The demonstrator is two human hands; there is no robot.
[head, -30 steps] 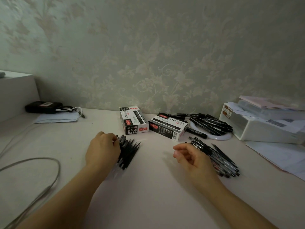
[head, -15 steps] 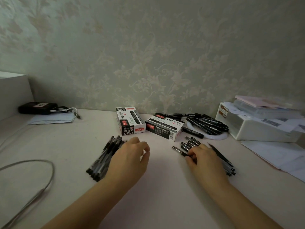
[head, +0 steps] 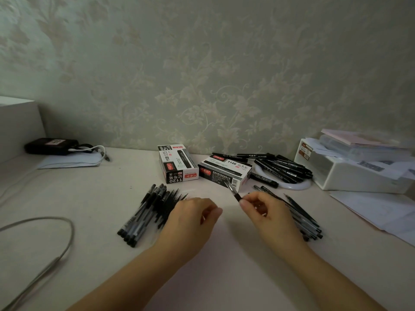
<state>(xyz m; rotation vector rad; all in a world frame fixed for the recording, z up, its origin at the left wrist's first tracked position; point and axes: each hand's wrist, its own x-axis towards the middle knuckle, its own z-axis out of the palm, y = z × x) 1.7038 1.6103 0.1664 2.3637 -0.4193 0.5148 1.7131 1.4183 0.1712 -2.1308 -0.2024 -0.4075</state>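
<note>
Half a second ago the right hand (head: 267,214) lay flat on the right heap of pens (head: 301,216). Now it has lifted and pinches one pen (head: 232,191) between thumb and fingertips over the middle of the desk (head: 224,277), just in front of a box (head: 224,173) near the back edge. The pen is slim, with a dark grip and a pale pointed tip, and slants up toward the box. The left hand (head: 190,218) has curled its fingers beside the left heap of pens (head: 150,212); I cannot tell whether it holds anything.
</note>
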